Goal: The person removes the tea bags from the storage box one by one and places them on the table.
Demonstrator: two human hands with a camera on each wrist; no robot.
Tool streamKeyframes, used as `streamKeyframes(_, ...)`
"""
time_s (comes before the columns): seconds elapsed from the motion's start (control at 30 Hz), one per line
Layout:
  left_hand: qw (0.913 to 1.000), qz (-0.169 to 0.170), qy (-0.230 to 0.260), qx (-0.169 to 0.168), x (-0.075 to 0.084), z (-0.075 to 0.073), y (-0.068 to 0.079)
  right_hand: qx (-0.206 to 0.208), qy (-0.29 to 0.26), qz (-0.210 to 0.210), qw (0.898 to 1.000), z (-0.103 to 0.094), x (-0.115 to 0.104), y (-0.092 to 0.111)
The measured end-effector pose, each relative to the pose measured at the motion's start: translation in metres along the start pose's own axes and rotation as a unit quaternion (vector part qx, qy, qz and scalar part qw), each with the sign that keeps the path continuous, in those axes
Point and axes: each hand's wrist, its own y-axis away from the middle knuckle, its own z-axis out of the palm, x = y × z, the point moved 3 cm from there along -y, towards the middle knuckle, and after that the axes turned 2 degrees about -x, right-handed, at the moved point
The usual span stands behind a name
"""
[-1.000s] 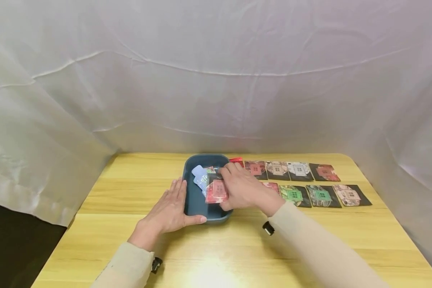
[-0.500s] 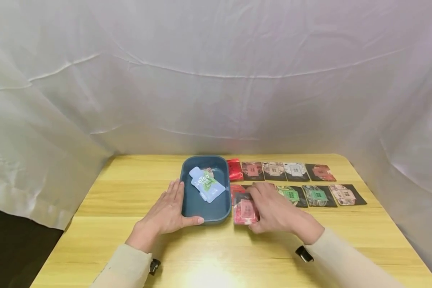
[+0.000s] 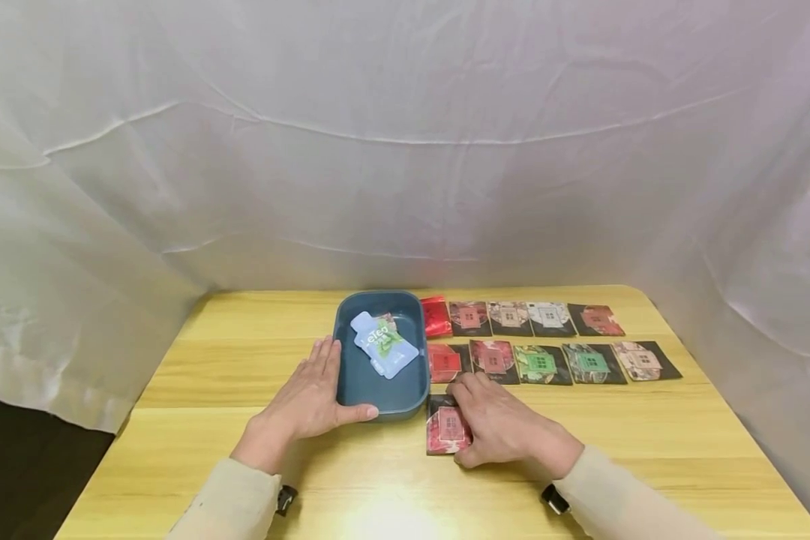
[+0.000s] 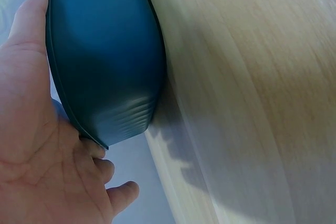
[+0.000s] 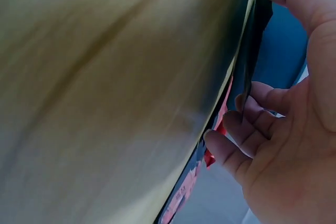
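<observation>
My right hand [image 3: 502, 424] grips a small square sachet, black with a red-and-pink print [image 3: 445, 431], at the tabletop just right of the near end of the blue bin. In the right wrist view the sachet [image 5: 254, 51] appears edge-on between thumb and fingers. My left hand [image 3: 304, 397] lies along the left side of the blue bin [image 3: 378, 396], fingers straight, thumb over its near rim. From the left wrist, the bin's outer wall [image 4: 105, 51] is visible beside the palm. Inside lies a light blue pouch marked "eTea" [image 3: 388, 349], partly covering another printed packet.
Two rows of flat printed sachets lie right of the bin. The back row starts with a shiny red packet [image 3: 436, 316]; the front row includes a green-labelled sachet [image 3: 543, 365] and a beige one [image 3: 648, 361]. A pale curtain [image 3: 405, 187] surrounds the wooden table [image 3: 209, 352].
My right hand has carried the red-and-pink sachet out of the bin, rightward and nearer, down to the table in front of the front row. The left hand has stayed at the bin.
</observation>
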Motion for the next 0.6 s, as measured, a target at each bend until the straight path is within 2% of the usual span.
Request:
streamKeyframes(0.4, 1.0000, 0.001, 0.003, 0.003, -0.001, 0.000, 0.000, -0.027, -0.018, 0.014, 0.999, 0.002, 0.002, -0.004)
streamKeyframes(0.5, 1.0000, 0.001, 0.002, 0.000, -0.001, 0.000, 0.000, -0.040, -0.030, 0.018, 0.999, -0.003, 0.005, -0.005)
streamKeyframes(0.6, 1.0000, 0.001, 0.003, -0.001, -0.001, 0.000, 0.000, -0.042, -0.034, 0.025, 0.998, -0.017, 0.010, -0.009)
